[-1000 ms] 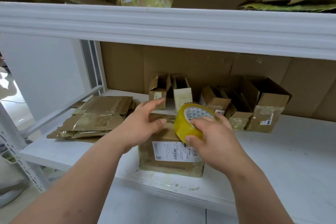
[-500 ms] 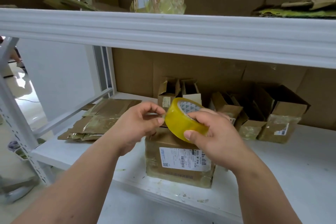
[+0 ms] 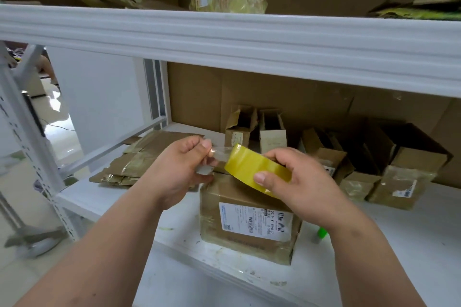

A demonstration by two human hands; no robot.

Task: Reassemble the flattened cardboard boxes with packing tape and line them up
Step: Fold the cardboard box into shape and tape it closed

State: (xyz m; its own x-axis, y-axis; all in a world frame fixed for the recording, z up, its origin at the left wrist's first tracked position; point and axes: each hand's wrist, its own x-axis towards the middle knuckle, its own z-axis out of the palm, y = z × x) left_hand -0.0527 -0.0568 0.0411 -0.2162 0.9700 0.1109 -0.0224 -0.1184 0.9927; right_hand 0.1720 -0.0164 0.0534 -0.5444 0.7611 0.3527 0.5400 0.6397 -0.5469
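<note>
Flattened cardboard boxes (image 3: 139,164) lie in a loose stack at the left end of the white shelf (image 3: 411,244), and from there I read across. Just right of that stack, my left hand (image 3: 179,169) pinches the free end of a clear strip of tape (image 3: 219,154) between thumb and fingertips, the strip drawn out short from the roll. The yellow roll of packing tape (image 3: 252,169) sits tilted in my right hand (image 3: 299,182), thumb on its near face and fingers curled over the far rim. Both hands hover just above a taped-up cardboard box (image 3: 249,222) with a white shipping label (image 3: 254,222) on its near side; it stands close to the shelf's front edge. Behind it, against the cardboard backing, open boxes (image 3: 257,127) stand in a rough row toward the right, ending with a larger open box (image 3: 409,169). A small green object (image 3: 321,233) lies on the shelf just right of the taped box; I cannot tell what it is.
</note>
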